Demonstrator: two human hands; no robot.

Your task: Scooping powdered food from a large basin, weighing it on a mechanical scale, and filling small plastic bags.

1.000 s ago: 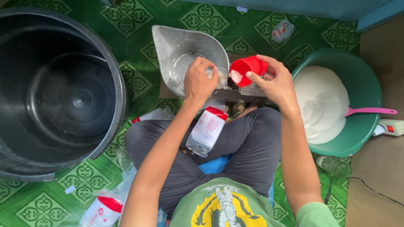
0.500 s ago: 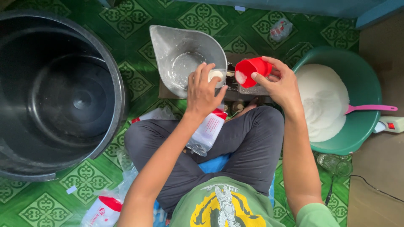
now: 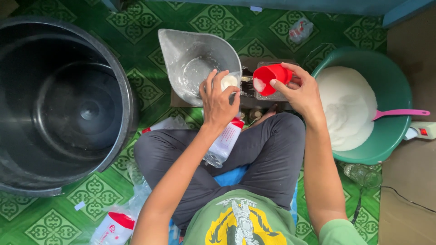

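Pinching the mouth of a small clear bag point(image 3: 229, 82) of white powder, the left hand point(image 3: 218, 102) has its fingers curled about the bag's top, while the right hand point(image 3: 302, 93) grips a red scoop cup point(image 3: 270, 78) tilted toward that bag, a little powder showing inside it. Both sit just above a grey metal scale pan point(image 3: 190, 63) on the green patterned floor point(image 3: 218, 22), in front of the person's crossed legs. The opening looks narrow, so as I judge it, powder could spill past the bag onto the pan or the legs if the cup tips fast or the bag's mouth sags. A filled red-topped packet point(image 3: 225, 140) lies on the lap, and another point(image 3: 113, 227) rests on the floor near the lower left edge, so two in all. One green basin point(image 3: 390, 131) of white powder with one pink scoop handle point(image 3: 402, 113) sits at the right edge; one large black bucket point(image 3: 59, 109) stands at the left.
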